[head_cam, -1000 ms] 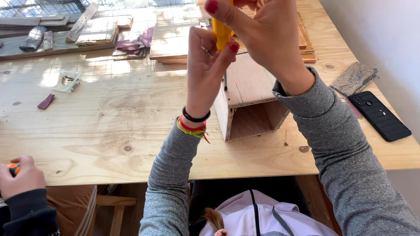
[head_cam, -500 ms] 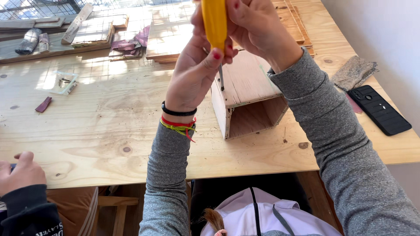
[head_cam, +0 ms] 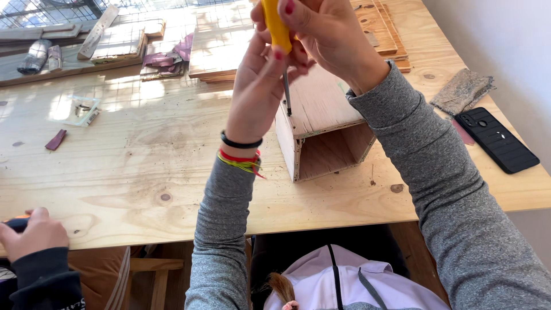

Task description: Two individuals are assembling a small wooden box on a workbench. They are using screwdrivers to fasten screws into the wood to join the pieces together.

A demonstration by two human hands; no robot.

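An open wooden box (head_cam: 321,123) lies on its side on the plywood workbench (head_cam: 143,172), its open end facing me. A screwdriver (head_cam: 277,28) with a yellow handle stands upright over the box's top left edge, its metal tip touching the wood. My right hand (head_cam: 330,34) grips the handle from the right. My left hand (head_cam: 261,80), with bracelets at the wrist, wraps the lower handle and shaft from the left.
A black phone (head_cam: 496,139) and a grey sanding pad (head_cam: 462,92) lie at the right edge. Wood boards and scraps (head_cam: 120,40) are stacked at the back. A small clear packet (head_cam: 80,110) lies at left. Another person's hand (head_cam: 31,232) rests at the lower left.
The view shifted so the hands and box sit lower in frame. The screwdriver has come upright and its tip now rests on the box's top edge. The other person's hand stayed at lower left.
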